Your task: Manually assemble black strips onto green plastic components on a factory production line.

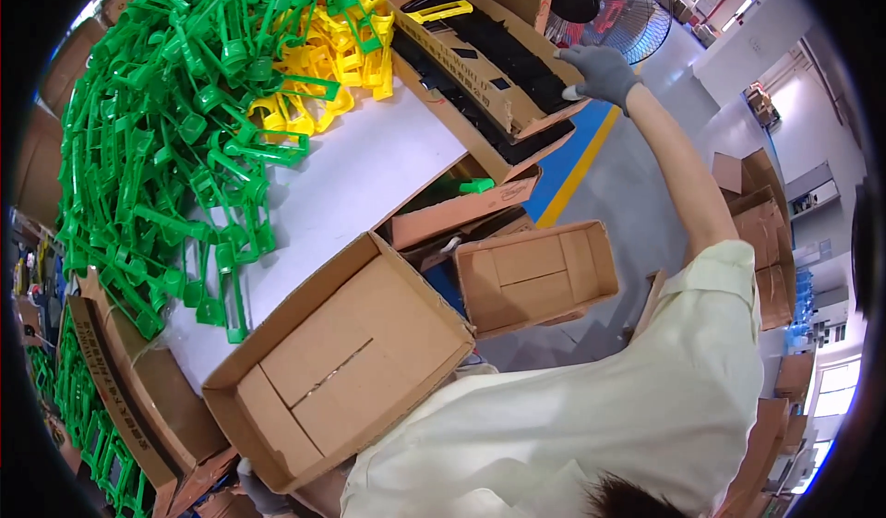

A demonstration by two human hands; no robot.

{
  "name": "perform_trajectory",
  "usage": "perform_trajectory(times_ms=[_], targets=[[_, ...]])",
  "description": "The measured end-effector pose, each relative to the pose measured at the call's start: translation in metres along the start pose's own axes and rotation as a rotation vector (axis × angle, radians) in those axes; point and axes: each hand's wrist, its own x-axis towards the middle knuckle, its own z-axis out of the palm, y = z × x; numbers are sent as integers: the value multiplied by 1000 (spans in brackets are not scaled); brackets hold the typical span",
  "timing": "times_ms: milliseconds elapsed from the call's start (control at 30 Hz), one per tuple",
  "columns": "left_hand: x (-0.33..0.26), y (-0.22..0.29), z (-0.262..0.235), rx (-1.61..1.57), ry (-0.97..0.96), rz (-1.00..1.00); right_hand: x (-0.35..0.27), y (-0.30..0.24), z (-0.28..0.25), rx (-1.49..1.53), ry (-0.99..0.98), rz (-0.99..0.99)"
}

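My right arm stretches to the far right, where my grey-gloved right hand [598, 75] is at the end of a cardboard box [480, 84] of black parts. Its fingers and thumb are apart, with nothing seen between them. A yellow plastic frame [441, 11] lies across that box, which sits on another box holding black pieces. Close to my body, a shallow cardboard tray box [341, 361] with a bare bottom tilts over the table's near edge. My gloved left hand [261, 490] holds its lower left corner from outside; the fingers are mostly hidden.
Green plastic frames [175, 139] form a big heap on the white table [323, 186], beside yellow ones [346, 56]. Another open carton [535, 276] stands right of the tray box. A fan [604, 6] is behind my right hand. More green frames fill a carton [129, 407] at left.
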Motion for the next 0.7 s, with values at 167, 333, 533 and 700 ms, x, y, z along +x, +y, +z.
perform_trajectory(times_ms=[167, 333, 533, 700], targets=[[3, 36, 58, 193, -171, 80, 33, 10, 28, -162, -208, -186], [13, 48, 63, 352, -85, 12, 54, 7, 35, -250, -349, -462], [24, 51, 49, 468, 104, -101, 51, 19, 35, -165, -332, -535], [22, 54, 74, 522, 223, -155, 46, 18, 56, -65, -320, -494]])
